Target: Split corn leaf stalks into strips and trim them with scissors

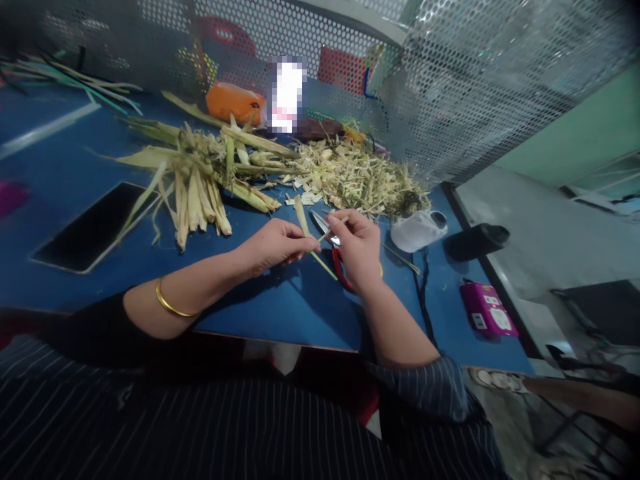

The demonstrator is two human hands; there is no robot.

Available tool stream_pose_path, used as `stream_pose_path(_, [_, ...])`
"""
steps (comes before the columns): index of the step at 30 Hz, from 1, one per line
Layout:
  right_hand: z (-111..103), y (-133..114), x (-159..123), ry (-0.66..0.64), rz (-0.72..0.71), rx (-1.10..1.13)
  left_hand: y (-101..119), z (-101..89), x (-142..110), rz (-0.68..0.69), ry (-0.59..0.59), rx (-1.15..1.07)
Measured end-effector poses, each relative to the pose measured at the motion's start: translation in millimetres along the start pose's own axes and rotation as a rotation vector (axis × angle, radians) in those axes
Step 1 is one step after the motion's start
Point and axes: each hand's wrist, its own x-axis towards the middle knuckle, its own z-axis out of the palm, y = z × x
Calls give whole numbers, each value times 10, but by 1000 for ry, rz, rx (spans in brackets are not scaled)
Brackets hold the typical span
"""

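My left hand (283, 247) pinches a thin green-yellow strip of corn husk (302, 215), which sticks out above and below the fingers. Close beside it, my right hand (356, 247) has thumb and forefinger pinched on a narrow piece that runs toward the left hand. Under and behind the right hand lie scissors (339, 267) with red handles, partly covered by that hand. Behind the left hand lies a bundle of corn husks (200, 193) with cut stalk ends. A heap of shredded husk bits (350, 173) spreads behind both hands.
A mesh partition (450, 100) stands along the back of the blue table (280, 307). To the right are a white spool (417, 231), a black roll (475, 241) and a purple packet (487, 310). A dark flat panel (93, 227) lies left; an orange packet (235, 103) stands behind.
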Motion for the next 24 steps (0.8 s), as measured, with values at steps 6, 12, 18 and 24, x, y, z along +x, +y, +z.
stream_pose_path(6, [-35,-111,-10,-219,-338,-411,-18,29,-24,23,-25,217])
stream_pose_path(12, [55,-67,-80,-125,-321,-217,6,68,-34,33,-28,188])
stream_pose_path(18, [74,-44,-77,-58,-406,-344,34,83,-44,12,-49,135])
stream_pose_path(24, [-110,-203,-109,166,-707,-662,9,-10,25,-70,104,-340])
